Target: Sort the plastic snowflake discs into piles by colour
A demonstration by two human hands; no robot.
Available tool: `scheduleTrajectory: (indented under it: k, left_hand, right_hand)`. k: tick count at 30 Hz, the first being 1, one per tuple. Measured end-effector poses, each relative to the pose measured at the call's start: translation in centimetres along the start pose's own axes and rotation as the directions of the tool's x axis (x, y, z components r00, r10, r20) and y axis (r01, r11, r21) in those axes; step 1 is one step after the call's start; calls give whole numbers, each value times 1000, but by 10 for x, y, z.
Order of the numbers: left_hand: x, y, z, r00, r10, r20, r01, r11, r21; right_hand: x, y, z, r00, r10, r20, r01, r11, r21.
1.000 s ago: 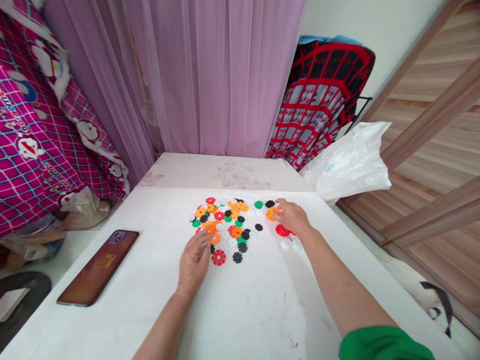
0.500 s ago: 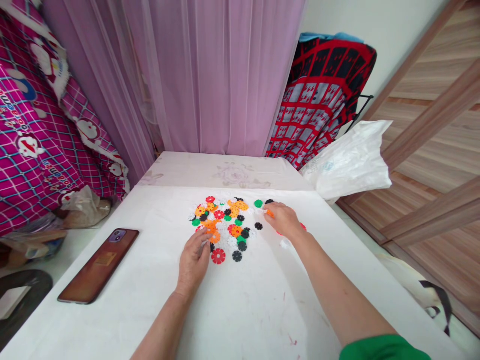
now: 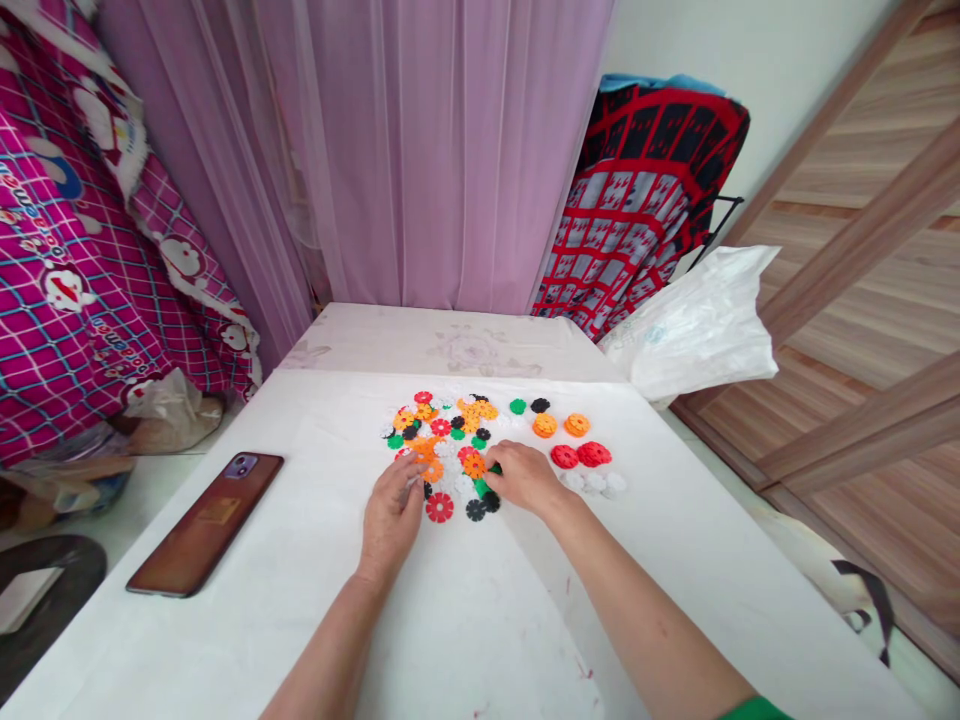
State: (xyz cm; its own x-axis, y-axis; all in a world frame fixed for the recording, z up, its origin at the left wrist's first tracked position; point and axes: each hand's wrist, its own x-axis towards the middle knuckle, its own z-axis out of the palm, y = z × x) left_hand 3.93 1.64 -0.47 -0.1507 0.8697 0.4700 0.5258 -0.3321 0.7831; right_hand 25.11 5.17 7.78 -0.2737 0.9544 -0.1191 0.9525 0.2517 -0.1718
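A mixed pile of notched plastic discs, in red, orange, green, black and white, lies mid-table, with a red disc (image 3: 439, 508) at its near edge. My left hand (image 3: 394, 505) rests at the pile's left side, fingers curled in; what they hold, if anything, is hard to make out. At the right side of the pile, my right hand (image 3: 529, 478) pinches a green disc (image 3: 496, 468), mostly covered by the fingers. Beyond that hand are separate groups by colour: orange discs (image 3: 577, 425), red discs (image 3: 593, 454), white discs (image 3: 593, 484), a green disc (image 3: 518, 406) and a black disc (image 3: 540, 405).
A brown phone (image 3: 206, 522) lies on the left of the white table (image 3: 315, 640). A white plastic bag (image 3: 697, 325) stands by the far right corner. Purple curtains (image 3: 435, 150) hang behind the table, and a wooden wardrobe (image 3: 862, 330) is on the right.
My right hand has left the orange group, where an orange disc was at its fingertips, and moved left and nearer to the pile's right edge. My left hand stays almost still.
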Motion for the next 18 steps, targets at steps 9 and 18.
scheduleTrajectory:
  k: [9, 18]
  left_hand:
    - [-1, 0, 0, 1000, -27, 1, 27, 1000, -14]
    - [-1, -1, -2, 999, -37, 14, 37, 999, -18]
  right_hand:
    - [14, -13, 4, 1000, -15, 16, 15, 999, -43]
    - [13, -34, -8, 993, -23, 112, 43, 982, -185]
